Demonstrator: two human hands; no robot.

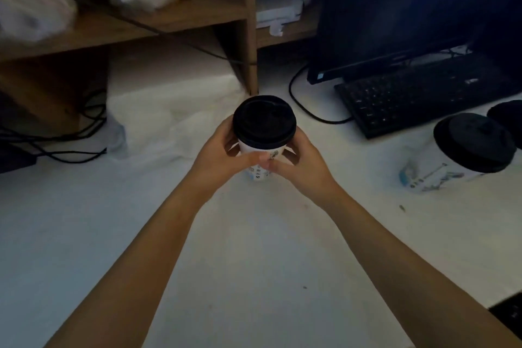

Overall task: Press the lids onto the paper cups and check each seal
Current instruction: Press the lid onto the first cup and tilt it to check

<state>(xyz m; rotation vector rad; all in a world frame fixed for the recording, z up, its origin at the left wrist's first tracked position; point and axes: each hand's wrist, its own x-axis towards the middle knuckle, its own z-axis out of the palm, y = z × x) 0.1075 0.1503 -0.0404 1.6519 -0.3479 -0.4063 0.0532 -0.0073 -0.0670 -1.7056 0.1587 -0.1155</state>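
Observation:
A white printed paper cup with a black lid on top is held at the middle of the white table. My left hand wraps its left side and my right hand wraps its right side, thumbs meeting on the near face. The cup's lower part is hidden behind my fingers. A second lidded cup stands on the table at the right. The black lid of a third cup shows at the right edge.
A black keyboard and a dark monitor stand at the back right, with a cable looping over the table. A wooden shelf holding plastic bags stands at the back left, with cables under it.

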